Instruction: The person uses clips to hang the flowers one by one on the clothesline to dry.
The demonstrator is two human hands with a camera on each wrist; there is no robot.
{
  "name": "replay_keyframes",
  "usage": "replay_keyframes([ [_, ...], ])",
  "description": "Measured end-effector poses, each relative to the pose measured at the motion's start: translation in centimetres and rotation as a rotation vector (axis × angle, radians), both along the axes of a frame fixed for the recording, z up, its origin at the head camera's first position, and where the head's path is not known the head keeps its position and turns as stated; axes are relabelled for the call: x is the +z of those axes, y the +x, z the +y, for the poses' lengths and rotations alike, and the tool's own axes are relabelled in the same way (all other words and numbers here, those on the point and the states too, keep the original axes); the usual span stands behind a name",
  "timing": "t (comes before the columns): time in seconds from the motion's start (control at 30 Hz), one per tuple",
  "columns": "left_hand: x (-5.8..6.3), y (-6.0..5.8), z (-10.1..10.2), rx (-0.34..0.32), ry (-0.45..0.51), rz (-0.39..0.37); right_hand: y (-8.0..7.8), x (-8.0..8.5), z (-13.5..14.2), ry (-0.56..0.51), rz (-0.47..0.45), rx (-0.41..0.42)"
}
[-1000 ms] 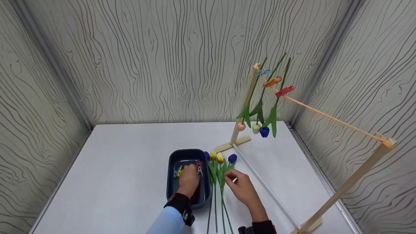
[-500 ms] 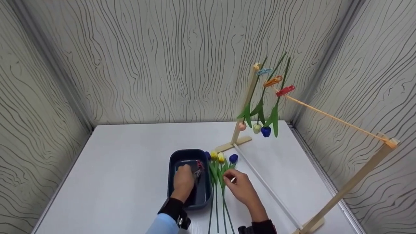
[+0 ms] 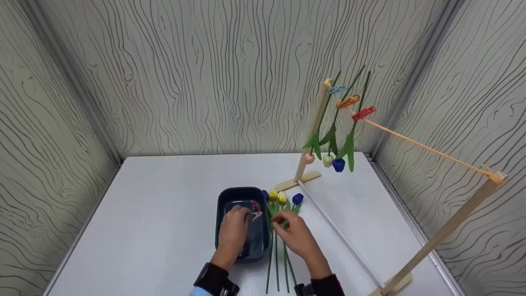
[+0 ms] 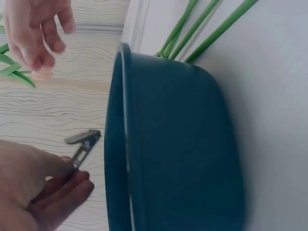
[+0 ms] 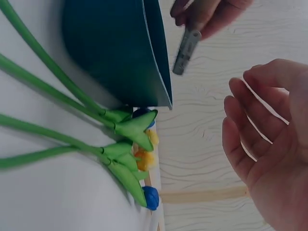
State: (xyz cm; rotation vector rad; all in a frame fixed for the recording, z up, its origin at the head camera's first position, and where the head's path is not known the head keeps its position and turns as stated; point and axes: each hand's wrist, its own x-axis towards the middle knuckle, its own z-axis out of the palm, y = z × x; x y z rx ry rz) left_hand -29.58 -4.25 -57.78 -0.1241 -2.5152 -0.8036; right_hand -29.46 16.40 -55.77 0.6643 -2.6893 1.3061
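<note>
My left hand (image 3: 233, 230) pinches a grey clothespin (image 4: 83, 149) between thumb and fingers, over the dark blue tub (image 3: 221, 205). The same clothespin (image 5: 186, 52) points down past the rim in the right wrist view. A red clothespin (image 3: 254, 204) shows inside the tub; much of the inside is hidden by the left hand. My right hand (image 3: 296, 234) hovers over the tulips beside the tub, fingers loosely bent and holding nothing. Those artificial tulips, with yellow heads (image 3: 273, 195) and blue heads (image 3: 298, 199), lie with their green stems toward me.
A wooden stand (image 3: 448, 230) with an orange cord (image 3: 419, 142) spans the right side. Three tulips hang head down from it, clipped by blue (image 3: 337, 89), orange (image 3: 348, 101) and red (image 3: 364, 113) clothespins. A white bar (image 3: 341, 234) joins the stand's feet along the white table (image 3: 164, 205).
My left hand has come up from inside the tub with the grey clothespin in its fingers. My right hand has shifted slightly left, toward the tub.
</note>
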Motion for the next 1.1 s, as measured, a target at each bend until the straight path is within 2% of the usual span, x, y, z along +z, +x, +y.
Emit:
replay_keyframes([
  [0.2, 0.1, 0.7, 0.2, -0.089, -0.016, 0.078, 0.1, -0.1, -1.2, 0.069, -0.021, 0.037],
  [0.43, 0.5, 1.5, 0.2, -0.192, -0.024, 0.121, 0.5, 0.0, -1.9, 0.091, -0.113, 0.064],
  [0.57, 0.8, 1.6, 0.3, -0.217, -0.040, 0.112, 0.6, 0.3, -2.4, 0.064, -0.103, 0.070],
  [0.77, 1.3, 2.1, 0.6, -0.220, -0.036, 0.104, 0.5, 0.5, -2.7, 0.005, -0.068, 0.055],
  [0.87, 1.4, 2.3, 0.7, -0.231, 0.045, 0.127, 0.5, 0.4, -2.8, -0.027, -0.024, 0.054],
  [0.93, 1.3, 2.5, 0.8, -0.244, 0.134, 0.122, 0.6, 0.4, -2.8, -0.049, 0.004, 0.048],
  [1.03, 1.2, 2.6, 0.8, -0.267, 0.303, 0.062, 0.6, 0.4, -2.8, -0.098, 0.033, 0.031],
  [1.1, 1.0, 2.7, 0.7, -0.280, 0.425, -0.005, 0.6, 0.5, -2.9, -0.142, 0.036, 0.013],
])
